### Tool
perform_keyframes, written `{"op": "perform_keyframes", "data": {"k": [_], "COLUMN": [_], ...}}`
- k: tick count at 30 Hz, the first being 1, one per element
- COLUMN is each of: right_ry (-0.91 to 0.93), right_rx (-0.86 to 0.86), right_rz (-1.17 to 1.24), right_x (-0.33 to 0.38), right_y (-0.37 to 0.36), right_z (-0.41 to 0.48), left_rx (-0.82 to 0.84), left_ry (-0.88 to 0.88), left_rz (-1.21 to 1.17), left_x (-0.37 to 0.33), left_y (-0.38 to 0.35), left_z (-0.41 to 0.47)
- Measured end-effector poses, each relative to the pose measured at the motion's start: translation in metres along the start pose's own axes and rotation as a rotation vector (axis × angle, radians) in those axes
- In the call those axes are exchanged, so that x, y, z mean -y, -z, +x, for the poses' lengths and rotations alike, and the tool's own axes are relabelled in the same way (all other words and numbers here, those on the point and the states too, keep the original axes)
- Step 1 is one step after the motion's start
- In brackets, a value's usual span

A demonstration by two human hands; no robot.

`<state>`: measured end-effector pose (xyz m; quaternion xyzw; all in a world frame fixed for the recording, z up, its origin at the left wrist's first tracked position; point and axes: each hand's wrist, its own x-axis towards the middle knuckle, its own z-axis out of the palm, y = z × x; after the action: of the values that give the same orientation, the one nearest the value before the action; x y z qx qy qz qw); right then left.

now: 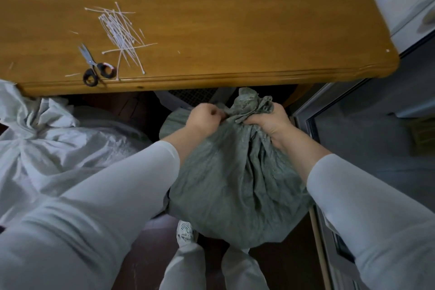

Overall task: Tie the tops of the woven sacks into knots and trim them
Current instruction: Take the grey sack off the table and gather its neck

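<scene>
- The green sack [235,172] stands on the dark floor, right in front of the person and just below the near edge of the wooden table [235,19].
- Its top is bunched up into a crumpled tuft that sticks up near the table edge.
- The right hand [268,122] is squeezed tight around the neck of the sack, just under the tuft.
- The left hand [207,117] is curled closed and pinches the cloth at the left side of the neck. What lies between its fingertips is too small to tell.
- Both arms wear pale long sleeves.
- A white sack [47,143] sits on the floor to the left, with its top gathered in.
- On the table lies a loose pile of white zip ties [120,35].
- A pair of scissors [94,66] with black handles lies just beside the pile, near the table's front edge.
- A few short white bits lie scattered on the table.
- A pale shoe [186,233] shows below the green sack.
</scene>
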<state>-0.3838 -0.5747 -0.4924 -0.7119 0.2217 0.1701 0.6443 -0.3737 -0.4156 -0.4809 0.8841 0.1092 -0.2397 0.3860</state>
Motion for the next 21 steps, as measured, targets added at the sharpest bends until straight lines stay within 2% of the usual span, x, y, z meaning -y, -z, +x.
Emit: {"op": "perform_keyframes", "data": {"k": [2,6,8,10,12,16,21], "right_ry": [-0.038,-0.099,-0.11,-0.121,-0.127,-0.135,-0.154], "right_rx": [-0.037,-0.087,-0.069,-0.061,-0.061,-0.106,-0.07], "right_rz": [0.049,0.087,0.106,0.133,0.162,0.238,0.253], "right_x": [-0.005,-0.013,-0.014,-0.016,-0.017,-0.02,-0.016], "right_y": [0.0,0.002,0.002,0.003,0.005,0.012,0.012], "right_z": [0.001,-0.001,-0.004,-0.005,-0.005,-0.005,-0.008], "left_rx": [0.064,0.132,0.178,0.287,0.365,0.211,0.029], "left_ry": [0.025,0.062,0.028,-0.009,-0.039,-0.136,-0.138], "left_rz": [0.125,0.169,0.083,-0.12,-0.149,0.143,0.11], "left_x": [0.009,0.021,0.024,0.024,0.023,0.032,0.041], "left_y": [-0.012,-0.037,-0.048,-0.052,-0.054,-0.049,-0.028], "left_z": [-0.004,-0.016,-0.019,-0.018,-0.016,-0.014,-0.013]}}
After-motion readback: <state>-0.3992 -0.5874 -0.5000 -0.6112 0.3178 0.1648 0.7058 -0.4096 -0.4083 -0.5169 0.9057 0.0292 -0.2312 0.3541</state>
